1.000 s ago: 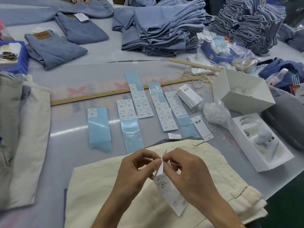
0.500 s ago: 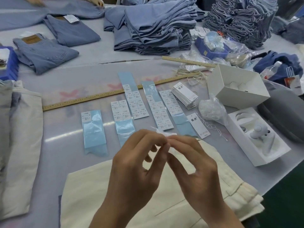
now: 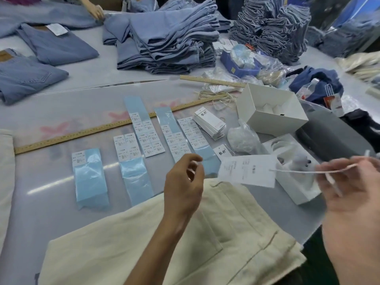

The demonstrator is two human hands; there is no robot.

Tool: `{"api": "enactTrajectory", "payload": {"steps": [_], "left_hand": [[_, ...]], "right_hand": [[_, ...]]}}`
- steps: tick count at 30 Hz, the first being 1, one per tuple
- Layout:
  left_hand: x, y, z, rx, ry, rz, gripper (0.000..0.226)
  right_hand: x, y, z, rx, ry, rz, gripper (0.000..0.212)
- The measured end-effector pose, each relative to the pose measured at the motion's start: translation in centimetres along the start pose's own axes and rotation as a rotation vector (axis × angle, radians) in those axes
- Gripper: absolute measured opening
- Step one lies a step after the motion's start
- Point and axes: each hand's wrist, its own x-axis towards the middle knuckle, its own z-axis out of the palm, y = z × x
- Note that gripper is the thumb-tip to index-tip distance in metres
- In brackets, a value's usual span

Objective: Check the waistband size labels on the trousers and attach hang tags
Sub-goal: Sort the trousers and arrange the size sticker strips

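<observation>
Folded cream trousers (image 3: 156, 243) lie on the table in front of me. My right hand (image 3: 353, 194), blurred at the right edge, pinches a white cord (image 3: 304, 171) that runs to a white printed hang tag (image 3: 246, 171) hanging in the air above the trousers. My left hand (image 3: 183, 182) hovers over the trousers with its fingers loosely curled and nothing in them. Strips of size stickers (image 3: 148, 136) on pale blue backing lie in rows beyond the trousers. A stack of hang tags (image 3: 209, 122) sits to their right.
A long wooden ruler (image 3: 82, 133) crosses the table. Two open white boxes (image 3: 271, 110) and a plastic bag (image 3: 242, 138) stand at the right. Stacks of blue jeans (image 3: 168, 38) fill the far side, where another person's hand (image 3: 94, 11) touches the denim. Cream fabric (image 3: 6, 171) lies at the left.
My hands were together, working the cord at the tag's top. My right hand has pulled away to the right with the cord and tag; my left hand has let go.
</observation>
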Motion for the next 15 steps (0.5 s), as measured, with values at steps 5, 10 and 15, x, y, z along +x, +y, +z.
{"api": "enactTrajectory", "payload": {"steps": [5, 10, 15], "left_hand": [[2.2, -1.6, 3.7, 0.593, -0.497, -0.027, 0.024], [2.9, -1.9, 4.6, 0.615, -0.498, -0.070, 0.013], [3.0, -1.7, 3.8, 0.243, -0.342, -0.060, 0.015]], "right_hand": [[0.0, -0.7, 0.6, -0.133, 0.050, -0.378, 0.015], [0.9, 4.6, 4.8, -0.735, -0.257, -0.274, 0.010], [0.9, 10.5, 7.3, -1.173, -0.428, -0.067, 0.017]]}}
